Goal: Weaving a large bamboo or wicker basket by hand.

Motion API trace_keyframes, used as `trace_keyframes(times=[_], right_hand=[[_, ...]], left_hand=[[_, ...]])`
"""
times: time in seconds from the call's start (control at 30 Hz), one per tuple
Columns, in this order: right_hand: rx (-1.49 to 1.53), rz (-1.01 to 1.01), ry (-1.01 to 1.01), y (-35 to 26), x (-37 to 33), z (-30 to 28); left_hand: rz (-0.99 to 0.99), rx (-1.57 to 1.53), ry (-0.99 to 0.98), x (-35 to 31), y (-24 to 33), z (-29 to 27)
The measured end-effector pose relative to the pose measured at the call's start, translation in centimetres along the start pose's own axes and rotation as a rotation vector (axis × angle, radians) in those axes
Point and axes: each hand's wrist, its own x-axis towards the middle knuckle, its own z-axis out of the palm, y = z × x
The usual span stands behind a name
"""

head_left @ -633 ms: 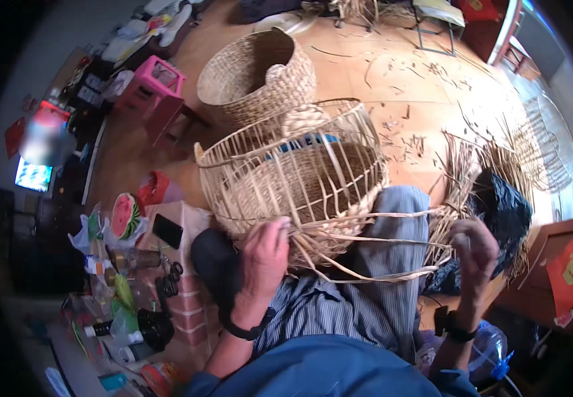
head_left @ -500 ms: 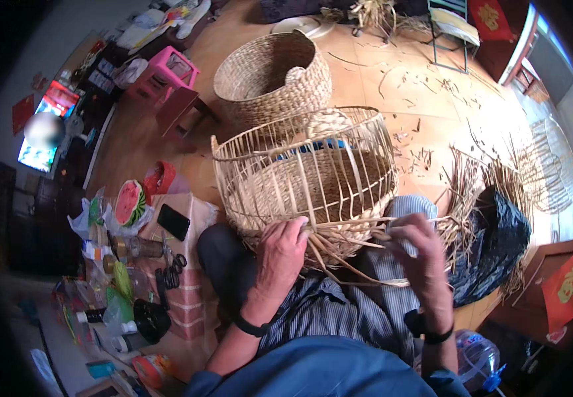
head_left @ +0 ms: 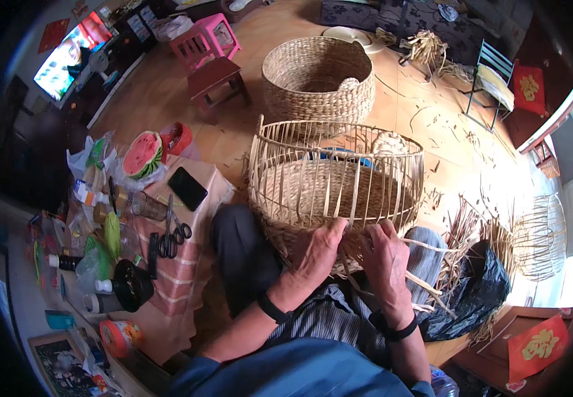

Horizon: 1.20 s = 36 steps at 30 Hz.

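Observation:
A half-woven basket [head_left: 286, 233] rests at my knees, its lower wall thick with plaited plant fibre and its upper part a cage of bare rods. At its near side my left hand [head_left: 321, 250] is closed, fingers pinched on a strand at the weaving edge. Close beside it, my right hand [head_left: 385, 259] is curled shut around dried plant strands [head_left: 425, 245], whose loose ends stick out to the right. Both hands' fingertips partly hide the strands they grip. A pale coil of fibre [head_left: 389, 142] shows behind the far rim.
Beyond stands a finished woven basket [head_left: 319, 99], near a small stool [head_left: 215, 73]. On the left, a cloth-covered table [head_left: 187, 281] bears a phone [head_left: 188, 188], scissors [head_left: 175, 233], watermelon [head_left: 143, 155] and bottles. Dried stalks and a black plastic bag [head_left: 475, 291] lie at right.
My right hand has come left and down, close to my left hand, drawing the strands in with it. The whole view has shifted, so the baskets appear farther right.

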Motion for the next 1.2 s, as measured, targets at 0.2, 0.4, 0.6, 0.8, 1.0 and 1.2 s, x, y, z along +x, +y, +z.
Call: trace_keyframes(times=[0.2, 0.4, 0.6, 0.8, 1.0, 1.2], right_hand=[[0.041, -0.059, 0.016, 0.0, -0.1, 0.5], [0.045, -0.052, 0.028, -0.3, -0.9, 1.1], [-0.008, -0.183, 0.067, 0.5, -1.9, -0.5], [-0.05, -0.163, 0.065, 3.0, -1.0, -1.7], [-0.188, -0.191, -0.128, 4.8, -2.8, -1.3], [-0.005, -0.19, -0.235, 5.3, -2.9, -1.1]], left_hand=[[0.017, -0.084, 0.067, -0.3, -0.1, -0.1], [0.093, -0.076, 0.163, -0.5, -0.6, 0.4], [0.097, -0.029, 0.074, -0.9, -1.1, 0.2], [0.228, 0.004, -0.003, -0.7, -1.1, -0.8], [0.243, 0.031, -0.06, 0.0, -1.0, -1.1], [0.167, 0.008, -0.099, 1.1, -0.6, -0.8]])
